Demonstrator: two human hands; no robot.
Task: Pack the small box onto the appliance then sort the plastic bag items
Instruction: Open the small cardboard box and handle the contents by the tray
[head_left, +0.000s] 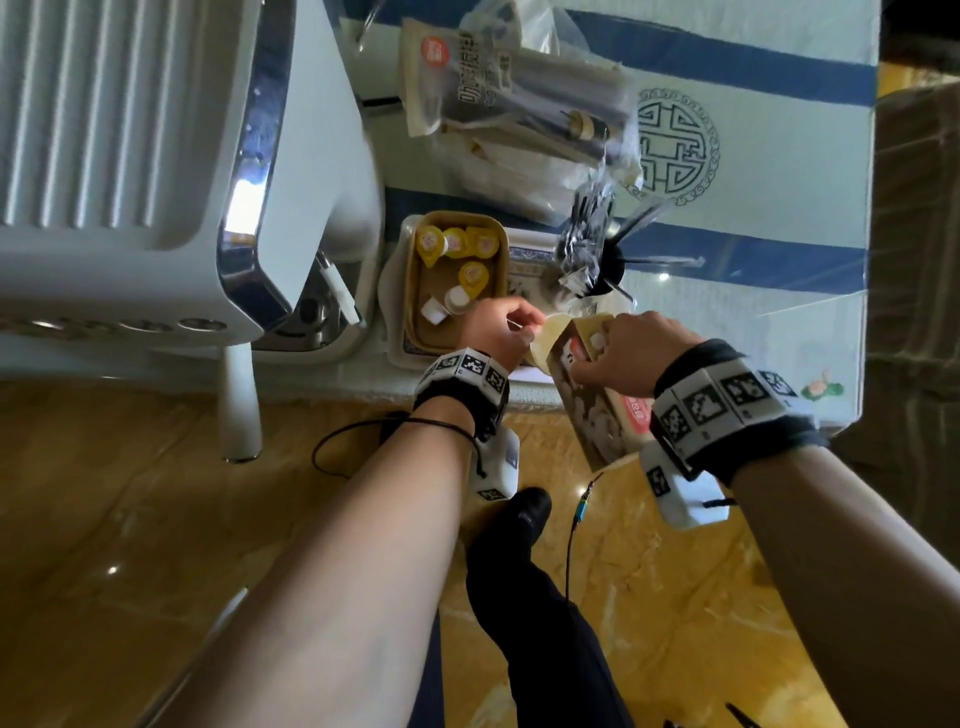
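Note:
A small brown printed box (597, 415) is tilted at the table's front edge, its top open. My right hand (618, 353) grips its upper end, where a small white pod shows. My left hand (498, 327) pinches the box's open flap (545, 343). The white appliance (156, 156) fills the upper left. A clear plastic bag (524, 104) with packets and dark sticks lies at the back of the table.
A brown tray (498, 291) with several yellow and white pods sits beside the appliance. A black cup (613, 265) holds wrapped dark sticks. The table has a white and blue cloth (753, 182) under glass. My leg and shoe (524, 514) stand on the yellow floor.

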